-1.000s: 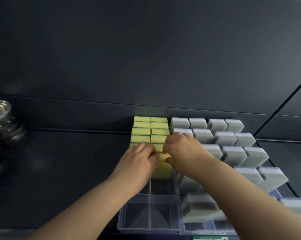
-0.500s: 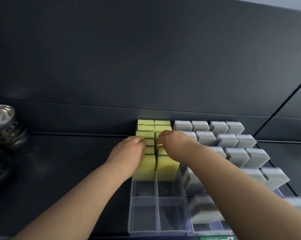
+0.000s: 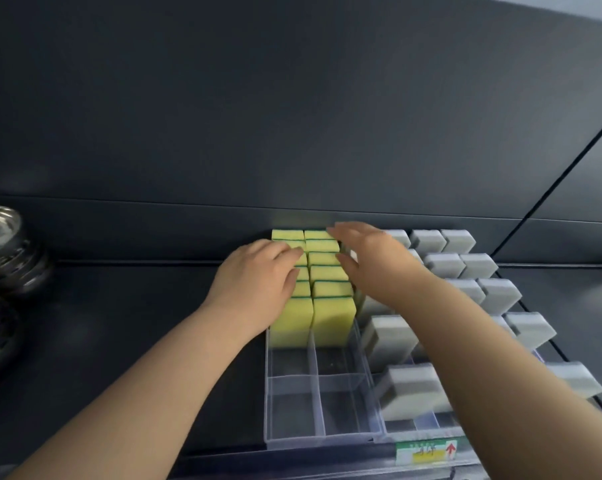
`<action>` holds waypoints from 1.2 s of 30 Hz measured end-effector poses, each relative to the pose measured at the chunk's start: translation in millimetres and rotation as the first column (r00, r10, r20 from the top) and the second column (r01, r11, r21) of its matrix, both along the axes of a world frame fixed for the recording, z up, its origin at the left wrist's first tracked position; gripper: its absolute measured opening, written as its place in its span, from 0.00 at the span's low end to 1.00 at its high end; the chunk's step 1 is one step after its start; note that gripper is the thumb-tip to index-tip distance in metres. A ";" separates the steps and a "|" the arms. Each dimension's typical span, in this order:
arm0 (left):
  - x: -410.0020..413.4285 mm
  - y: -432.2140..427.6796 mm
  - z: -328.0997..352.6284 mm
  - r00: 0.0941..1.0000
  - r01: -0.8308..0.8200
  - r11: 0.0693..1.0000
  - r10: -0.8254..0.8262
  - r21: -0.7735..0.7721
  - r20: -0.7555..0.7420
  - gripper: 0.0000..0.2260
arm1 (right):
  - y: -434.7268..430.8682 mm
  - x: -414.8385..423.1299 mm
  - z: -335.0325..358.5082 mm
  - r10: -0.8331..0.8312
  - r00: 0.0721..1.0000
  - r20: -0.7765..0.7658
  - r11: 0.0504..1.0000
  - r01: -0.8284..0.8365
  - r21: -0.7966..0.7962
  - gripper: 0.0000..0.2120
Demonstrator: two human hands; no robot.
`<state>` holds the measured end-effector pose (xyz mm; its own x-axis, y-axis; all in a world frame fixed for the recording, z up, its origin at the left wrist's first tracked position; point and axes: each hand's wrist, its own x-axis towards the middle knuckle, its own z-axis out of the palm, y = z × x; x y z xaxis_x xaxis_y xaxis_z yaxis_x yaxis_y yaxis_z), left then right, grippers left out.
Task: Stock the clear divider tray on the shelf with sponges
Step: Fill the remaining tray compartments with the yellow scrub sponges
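A clear plastic divider tray [image 3: 324, 442] sits at the front edge of a dark shelf [image 3: 119, 306], its two lanes running back to the dark rear panel [image 3: 292, 116]. The rear part of both lanes is packed with yellow sponges with thin green scouring backs [image 3: 332, 320], standing on edge in two neat rows, about six deep in each. The four compartments at the tray's front are bare, so the job looks well past half done, with the front cells left to fill.

The left hand [image 3: 258, 282] lies palm-down over the left row inside the tray, fingers fairly straight and resting on the sponge tops, gripping nothing. The right hand [image 3: 372, 258] reaches over the tray's right rear corner with fingers spread and straight, holding nothing. Whether it touches the sponges cannot be told through the blur. Both hands appear to be squaring the rows, not loading.

Just right of the tray, grey block sponges [image 3: 389, 337] stand tilted in a neighbouring clear organiser. A green-and-yellow price label [image 3: 426, 452] hangs below the tray's front right corner. Well to the tray's left, stacked steel bowls [image 3: 1, 237] rest on the shelf.
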<state>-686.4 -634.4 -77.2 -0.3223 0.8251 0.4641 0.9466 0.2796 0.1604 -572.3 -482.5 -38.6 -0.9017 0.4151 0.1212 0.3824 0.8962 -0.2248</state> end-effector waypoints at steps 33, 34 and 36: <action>489.8 128.7 -70.0 0.845 0.487 0.833 -0.374 -0.261 0.381 0.20 | 9.3 578.6 -93.0 -0.691 0.719 0.076 0.654 0.666 -0.360 0.25; 494.5 140.4 -71.3 0.840 0.495 0.830 -0.381 -0.259 0.386 0.20 | 17.6 585.0 -94.5 -0.700 0.711 0.074 0.644 0.672 -0.365 0.25; 503.9 168.1 -73.3 0.833 0.504 0.827 -0.391 -0.248 0.392 0.20 | 39.8 595.5 -95.7 -0.717 0.694 0.069 0.629 0.686 -0.366 0.25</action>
<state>-182.5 -466.2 -150.5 0.0424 0.9959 0.0801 0.8932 -0.0737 0.4435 23.2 -442.7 -134.3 -0.3139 0.9440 -0.1012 0.8311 0.2217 -0.5100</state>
